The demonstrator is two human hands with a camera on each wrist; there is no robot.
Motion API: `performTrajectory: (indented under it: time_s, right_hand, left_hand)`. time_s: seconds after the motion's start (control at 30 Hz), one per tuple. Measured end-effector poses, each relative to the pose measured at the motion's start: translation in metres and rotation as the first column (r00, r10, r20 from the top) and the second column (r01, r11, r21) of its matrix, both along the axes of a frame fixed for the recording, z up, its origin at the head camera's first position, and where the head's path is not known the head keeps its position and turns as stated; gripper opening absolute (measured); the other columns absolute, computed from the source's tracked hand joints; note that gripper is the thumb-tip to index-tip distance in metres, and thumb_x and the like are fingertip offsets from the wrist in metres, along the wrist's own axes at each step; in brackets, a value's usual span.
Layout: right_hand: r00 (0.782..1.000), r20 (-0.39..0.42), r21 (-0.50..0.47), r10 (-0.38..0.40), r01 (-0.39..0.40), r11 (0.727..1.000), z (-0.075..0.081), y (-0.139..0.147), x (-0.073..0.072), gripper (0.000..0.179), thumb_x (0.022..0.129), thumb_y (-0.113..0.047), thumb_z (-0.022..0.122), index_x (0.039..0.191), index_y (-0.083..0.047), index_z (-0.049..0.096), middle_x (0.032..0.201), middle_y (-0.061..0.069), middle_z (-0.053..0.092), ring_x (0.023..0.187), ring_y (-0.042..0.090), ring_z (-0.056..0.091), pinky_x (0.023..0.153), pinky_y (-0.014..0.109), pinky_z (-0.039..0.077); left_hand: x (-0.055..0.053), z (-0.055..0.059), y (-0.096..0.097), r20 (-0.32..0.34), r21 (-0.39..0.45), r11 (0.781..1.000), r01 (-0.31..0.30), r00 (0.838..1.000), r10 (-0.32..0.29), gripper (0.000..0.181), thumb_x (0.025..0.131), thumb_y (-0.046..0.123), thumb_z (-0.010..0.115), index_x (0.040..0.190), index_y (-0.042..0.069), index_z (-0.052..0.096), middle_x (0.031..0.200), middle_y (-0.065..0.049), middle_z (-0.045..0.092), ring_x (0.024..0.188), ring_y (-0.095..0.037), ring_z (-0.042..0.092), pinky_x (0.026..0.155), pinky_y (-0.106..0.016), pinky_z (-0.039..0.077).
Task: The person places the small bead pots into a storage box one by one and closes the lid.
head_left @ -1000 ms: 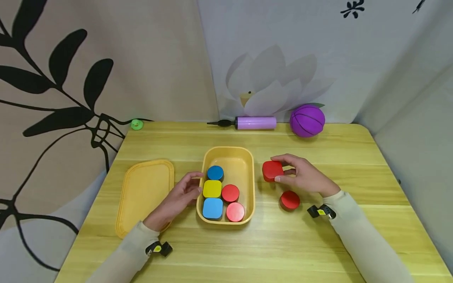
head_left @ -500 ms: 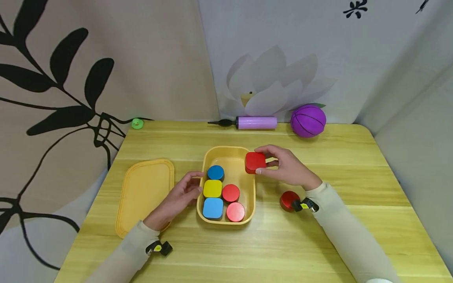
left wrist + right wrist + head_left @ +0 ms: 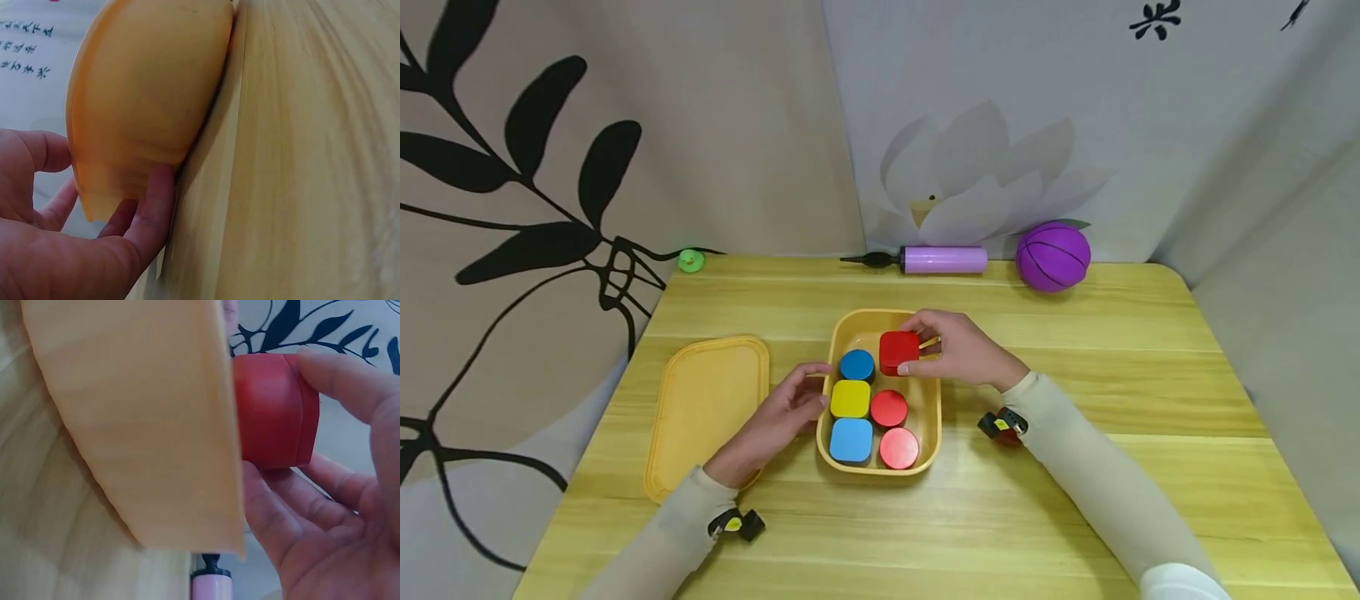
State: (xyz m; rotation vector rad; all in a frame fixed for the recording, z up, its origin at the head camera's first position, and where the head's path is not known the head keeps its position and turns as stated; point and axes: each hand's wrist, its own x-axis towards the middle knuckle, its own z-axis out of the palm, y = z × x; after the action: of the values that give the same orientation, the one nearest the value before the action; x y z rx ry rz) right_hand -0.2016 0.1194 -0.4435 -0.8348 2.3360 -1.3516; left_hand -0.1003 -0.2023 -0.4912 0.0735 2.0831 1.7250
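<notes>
My right hand (image 3: pixel 966 348) pinches a red rounded-square block (image 3: pixel 898 352) between thumb and fingers over the upper right part of a yellow box (image 3: pixel 935 417). In the right wrist view the red block (image 3: pixel 275 412) shows partly above the box's rim, its lower part hidden by the wall. Relaxed fingers of my left hand (image 3: pixel 782 421) touch the box's left side, with fingertips at its rim and wall in the left wrist view. Inside the box stand a round blue block (image 3: pixel 857 365), a square yellow one (image 3: pixel 850 400), a square light-blue one (image 3: pixel 851 442) and two round red ones (image 3: pixel 889 408).
A yellow lid (image 3: pixel 703 408) lies left of the box, partly under the left forearm. Another round red block (image 3: pixel 1009 437) is mostly hidden beneath the right wrist. Along the back edge are a green duck (image 3: pixel 691 261), a purple pump (image 3: pixel 943 260) and a purple ball (image 3: pixel 1053 256).
My right hand has carried the square red block leftward, from beside the box to over its inside. The right wrist now covers most of the round red block on the table. My left hand stays put.
</notes>
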Motion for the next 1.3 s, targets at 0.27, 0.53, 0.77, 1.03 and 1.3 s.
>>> performTrajectory:
  time_s: [0.27, 0.53, 0.77, 1.03, 1.3]
  right_hand:
    - [0.994, -0.087, 0.07, 0.068, -0.062, 0.996, -0.008, -0.013, -0.001, 0.06, 0.087, -0.026, 0.089, 0.138, -0.006, 0.064, 0.13, 0.004, 0.068, 0.113, 0.019, 0.067, 0.094, 0.034, 0.062]
    - [0.963, -0.233, 0.303, 0.138, -0.063, 0.951, -0.006, -0.021, 0.002, 0.058, 0.085, -0.039, 0.084, 0.133, -0.01, 0.071, 0.12, 0.001, 0.068, 0.104, 0.017, 0.062, 0.094, 0.037, 0.055]
    - [0.961, -0.216, 0.437, 0.171, -0.062, 0.897, -0.001, -0.028, 0.006, 0.058, 0.086, -0.039, 0.084, 0.133, -0.008, 0.071, 0.124, 0.005, 0.072, 0.111, 0.022, 0.061, 0.097, 0.04, 0.053]
    - [0.966, -0.188, 0.529, 0.176, -0.052, 0.847, -0.004, -0.035, 0.01, 0.058, 0.09, -0.042, 0.082, 0.135, -0.009, 0.069, 0.119, 0.002, 0.074, 0.105, 0.021, 0.061, 0.089, 0.036, 0.052]
    - [0.968, -0.186, 0.509, 0.169, -0.052, 0.859, -0.003, -0.035, 0.011, 0.057, 0.091, -0.04, 0.081, 0.137, -0.009, 0.069, 0.125, 0.003, 0.073, 0.107, 0.021, 0.061, 0.091, 0.035, 0.053]
  left_hand:
    - [-0.002, -0.001, 0.001, -0.006, -0.001, 1.0, 0.005, 1.0, -0.005, 0.045, 0.11, 0.027, 0.058, 0.154, 0.029, 0.044, 0.153, -0.016, 0.051, 0.131, -0.034, 0.057, 0.096, -0.041, 0.059]
    - [-0.001, 0.0, 0.001, -0.002, -0.006, 1.0, 0.006, 1.0, -0.006, 0.046, 0.11, 0.028, 0.059, 0.153, 0.031, 0.044, 0.154, -0.014, 0.051, 0.134, -0.033, 0.057, 0.099, -0.041, 0.058]
    - [-0.002, -0.001, 0.001, -0.008, -0.009, 1.0, 0.005, 1.0, -0.005, 0.045, 0.11, 0.028, 0.058, 0.153, 0.031, 0.044, 0.154, -0.014, 0.05, 0.134, -0.034, 0.056, 0.099, -0.042, 0.059]
    - [0.0, -0.002, 0.002, -0.014, 0.006, 1.0, -0.002, 1.0, 0.002, 0.046, 0.111, 0.022, 0.057, 0.154, 0.028, 0.044, 0.153, -0.016, 0.05, 0.131, -0.033, 0.056, 0.095, -0.04, 0.058]
    - [0.002, -0.002, 0.001, -0.018, 0.0, 1.0, 0.001, 1.0, -0.001, 0.047, 0.112, 0.024, 0.056, 0.156, 0.024, 0.041, 0.155, -0.019, 0.049, 0.131, -0.034, 0.057, 0.096, -0.039, 0.058]
